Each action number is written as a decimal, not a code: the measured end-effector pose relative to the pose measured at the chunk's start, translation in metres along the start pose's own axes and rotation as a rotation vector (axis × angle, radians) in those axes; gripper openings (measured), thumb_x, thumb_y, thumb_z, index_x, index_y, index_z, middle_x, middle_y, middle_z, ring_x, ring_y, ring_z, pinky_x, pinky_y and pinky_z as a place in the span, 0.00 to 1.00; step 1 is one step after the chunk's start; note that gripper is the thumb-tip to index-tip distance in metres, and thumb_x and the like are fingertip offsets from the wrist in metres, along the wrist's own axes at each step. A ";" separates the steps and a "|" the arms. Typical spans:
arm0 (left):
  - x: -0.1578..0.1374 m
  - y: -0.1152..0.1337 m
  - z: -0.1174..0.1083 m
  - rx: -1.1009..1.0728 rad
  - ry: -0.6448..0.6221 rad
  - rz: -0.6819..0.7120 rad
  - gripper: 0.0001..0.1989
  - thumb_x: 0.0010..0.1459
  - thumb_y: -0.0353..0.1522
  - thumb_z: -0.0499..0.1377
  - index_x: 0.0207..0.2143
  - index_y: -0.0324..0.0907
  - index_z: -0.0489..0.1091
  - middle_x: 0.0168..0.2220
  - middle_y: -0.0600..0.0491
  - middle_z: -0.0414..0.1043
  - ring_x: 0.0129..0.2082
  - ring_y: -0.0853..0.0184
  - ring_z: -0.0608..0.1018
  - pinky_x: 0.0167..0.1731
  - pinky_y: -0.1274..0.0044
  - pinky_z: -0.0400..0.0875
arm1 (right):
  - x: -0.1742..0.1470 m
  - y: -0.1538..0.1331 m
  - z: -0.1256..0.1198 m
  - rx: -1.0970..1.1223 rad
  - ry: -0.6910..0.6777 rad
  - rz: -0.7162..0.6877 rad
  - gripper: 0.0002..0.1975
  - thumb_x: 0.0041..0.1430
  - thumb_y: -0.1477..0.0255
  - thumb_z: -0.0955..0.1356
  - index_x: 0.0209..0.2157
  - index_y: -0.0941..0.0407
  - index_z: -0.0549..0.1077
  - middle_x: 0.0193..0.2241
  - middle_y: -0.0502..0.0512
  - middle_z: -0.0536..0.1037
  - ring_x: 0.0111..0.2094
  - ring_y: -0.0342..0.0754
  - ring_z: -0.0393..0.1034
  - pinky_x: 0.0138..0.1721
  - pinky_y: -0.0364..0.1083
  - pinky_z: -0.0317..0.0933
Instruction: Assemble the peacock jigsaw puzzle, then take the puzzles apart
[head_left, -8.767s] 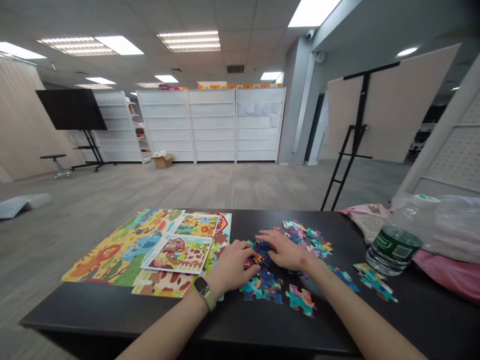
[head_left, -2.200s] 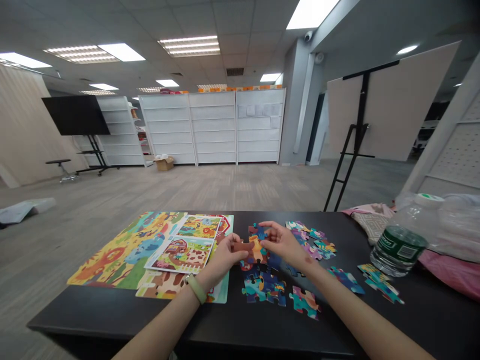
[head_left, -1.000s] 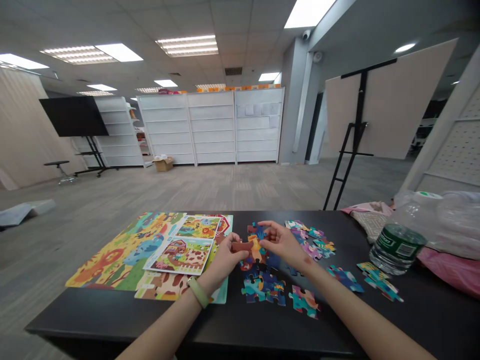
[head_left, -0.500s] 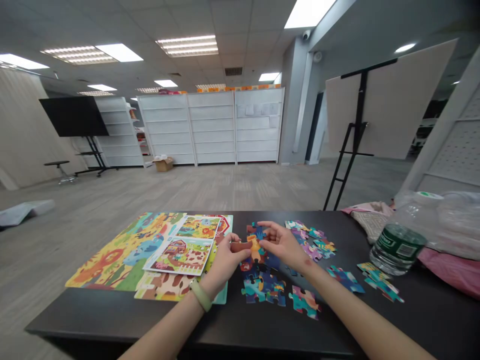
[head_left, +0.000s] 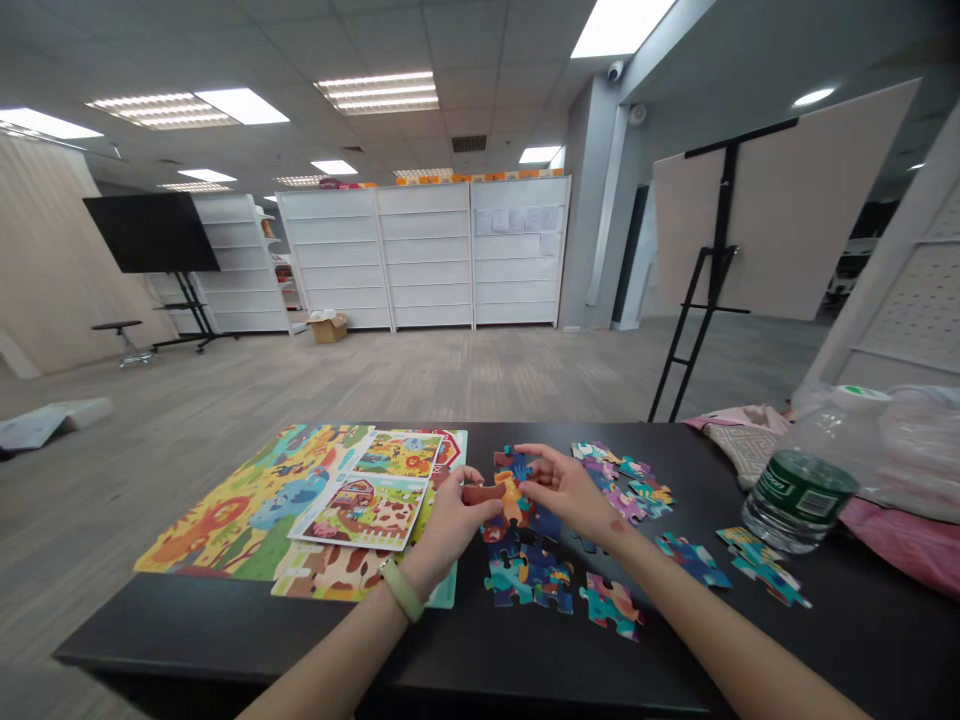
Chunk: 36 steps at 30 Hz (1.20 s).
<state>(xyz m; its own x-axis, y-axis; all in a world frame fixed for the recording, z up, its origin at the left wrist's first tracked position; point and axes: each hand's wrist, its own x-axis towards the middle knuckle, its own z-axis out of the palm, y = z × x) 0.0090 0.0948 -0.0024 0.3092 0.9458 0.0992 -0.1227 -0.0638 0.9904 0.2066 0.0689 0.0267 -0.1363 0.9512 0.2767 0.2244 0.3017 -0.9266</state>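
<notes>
My left hand [head_left: 442,525], with a pale green band on its wrist, is closed with thumb and fingertips on a brownish-orange puzzle piece [head_left: 482,494]. Facing it, my right hand [head_left: 566,492] curls its thumb and forefinger at the edge of an orange and blue puzzle piece [head_left: 510,488]. Whether these are one joined part or two separate pieces is hard to tell. Just below lies a joined blue and teal puzzle section [head_left: 529,577], partly covered higher up by my hands. Loose puzzle pieces [head_left: 611,606] lie beside my right forearm.
Colourful animal picture sheets [head_left: 255,510] and a farm picture card [head_left: 364,510] cover the table's left side. More puzzle pieces [head_left: 626,480] lie right of my right hand. A water bottle [head_left: 806,480] and a pink bag [head_left: 904,545] stand at the right.
Both hands keep nearly the same pose at the puzzle pieces. The whole view has shifted very slightly.
</notes>
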 end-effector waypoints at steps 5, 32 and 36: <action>0.001 -0.002 -0.001 0.047 0.008 0.011 0.20 0.44 0.33 0.70 0.35 0.43 0.62 0.26 0.59 0.70 0.27 0.67 0.75 0.26 0.80 0.64 | 0.000 -0.001 0.000 0.014 -0.001 0.004 0.24 0.55 0.69 0.71 0.54 0.53 0.69 0.32 0.49 0.77 0.34 0.46 0.74 0.38 0.46 0.67; 0.004 0.001 0.001 -0.044 -0.069 -0.032 0.21 0.49 0.44 0.69 0.38 0.39 0.71 0.29 0.53 0.74 0.27 0.68 0.76 0.28 0.79 0.67 | 0.002 0.005 0.004 -0.018 -0.013 -0.010 0.21 0.60 0.66 0.67 0.54 0.55 0.68 0.28 0.48 0.74 0.28 0.44 0.67 0.31 0.44 0.60; 0.007 -0.002 0.001 -0.036 -0.071 -0.037 0.21 0.49 0.46 0.69 0.34 0.38 0.71 0.25 0.53 0.74 0.24 0.69 0.75 0.25 0.80 0.66 | 0.002 0.004 0.005 -0.042 -0.016 -0.017 0.21 0.60 0.66 0.66 0.54 0.56 0.68 0.27 0.47 0.73 0.26 0.43 0.65 0.29 0.43 0.59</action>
<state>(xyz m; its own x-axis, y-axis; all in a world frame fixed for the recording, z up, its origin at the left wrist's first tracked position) 0.0118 0.1012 -0.0034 0.3800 0.9223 0.0701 -0.1435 -0.0160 0.9895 0.2029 0.0713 0.0224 -0.1555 0.9449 0.2879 0.2619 0.3205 -0.9103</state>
